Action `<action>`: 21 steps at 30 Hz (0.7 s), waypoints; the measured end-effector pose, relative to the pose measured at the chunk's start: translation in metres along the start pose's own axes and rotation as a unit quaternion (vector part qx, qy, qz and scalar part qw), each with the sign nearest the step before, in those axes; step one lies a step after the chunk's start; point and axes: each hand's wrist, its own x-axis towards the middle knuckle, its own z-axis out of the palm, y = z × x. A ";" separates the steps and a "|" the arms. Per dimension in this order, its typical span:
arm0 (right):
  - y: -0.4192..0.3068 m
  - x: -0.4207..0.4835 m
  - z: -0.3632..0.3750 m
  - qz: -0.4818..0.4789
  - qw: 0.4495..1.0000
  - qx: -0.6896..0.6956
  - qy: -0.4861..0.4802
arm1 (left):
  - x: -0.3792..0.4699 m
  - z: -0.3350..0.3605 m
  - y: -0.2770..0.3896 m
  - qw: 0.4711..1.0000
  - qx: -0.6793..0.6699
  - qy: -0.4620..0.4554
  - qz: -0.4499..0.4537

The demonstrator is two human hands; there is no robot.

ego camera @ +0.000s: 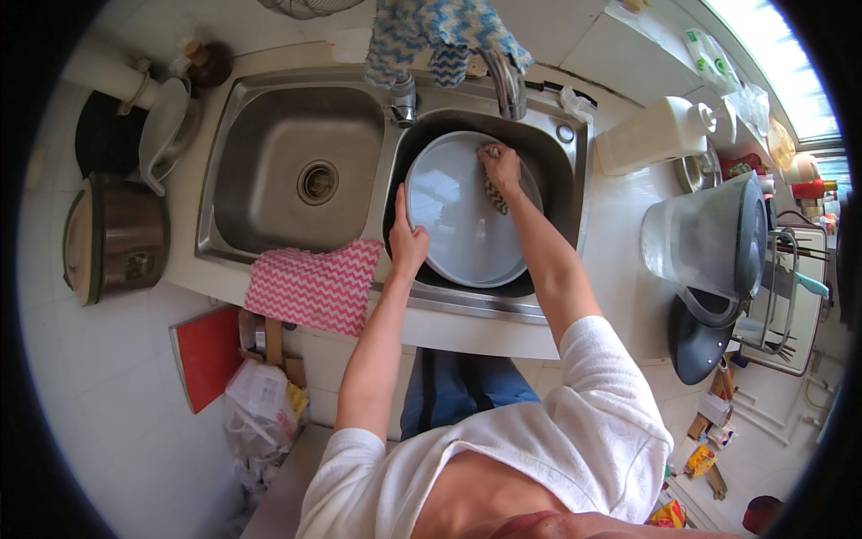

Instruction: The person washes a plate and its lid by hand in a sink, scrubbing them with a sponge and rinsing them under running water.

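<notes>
A large round grey-white basin sits in the right bowl of a steel double sink, tilted so its inside faces me. My left hand grips the basin's left rim, with the thumb inward. In my right hand is a bunched zigzag-patterned cloth, which lies against the basin's inner wall near the upper right. Part of the cloth hangs below my fingers. Above the basin hangs the curved spout of a chrome faucet; no stream of water is visible from it.
Blue zigzag cloths drape over the faucet. A pink zigzag cloth hangs over the sink's front edge. To the right stand a white pump bottle, a clear water pitcher and a knife rack. A rice cooker is at the left.
</notes>
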 end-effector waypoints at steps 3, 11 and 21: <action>-0.004 -0.008 0.017 -0.035 0.998 0.053 0.005 | 0.001 -0.005 0.003 0.999 -0.005 -0.009 -0.036; -0.010 0.005 0.022 -0.031 0.997 0.043 -0.050 | 0.000 -0.003 0.002 1.000 -0.015 -0.008 -0.021; -0.023 -0.005 0.016 -0.013 0.995 0.041 -0.086 | 0.001 -0.003 0.007 0.998 -0.041 -0.010 -0.040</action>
